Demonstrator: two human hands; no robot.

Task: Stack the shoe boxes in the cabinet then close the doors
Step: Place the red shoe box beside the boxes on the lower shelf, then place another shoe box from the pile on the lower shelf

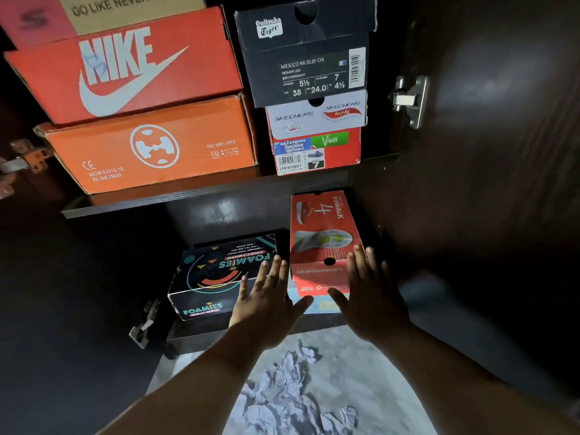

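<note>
On the lower shelf [194, 332] of the cabinet, two boxes sit side by side: a black Foamies box [216, 274] on the left and a red GoWalk box [323, 233] on the right, the red one lying on top of a pale blue box [314, 304] of which only the near edge shows; the left hand [270, 296] is spread flat with fingers splayed, hovering in front of the gap between the black and red boxes, gripping nothing; the right hand [370, 293] is likewise open and flat, its fingertips at the near right corner of the red box, with nothing in its grasp; whether either palm actually touches a box cannot be told. Above, the upper shelf [219, 189] carries two stacks: on the left an orange box [150, 149] with a red Nike box [131, 70] on it and more boxes higher up; on the right a red Skechers box [317, 146] under a dark Onitsuka box [304, 54]. Both doors stand open; the right door [489, 152] is dark, with a metal hinge [411, 100] near its inner edge. Near the person, crumpled paper [292, 390] lies on the pale floor [361, 365].
</note>
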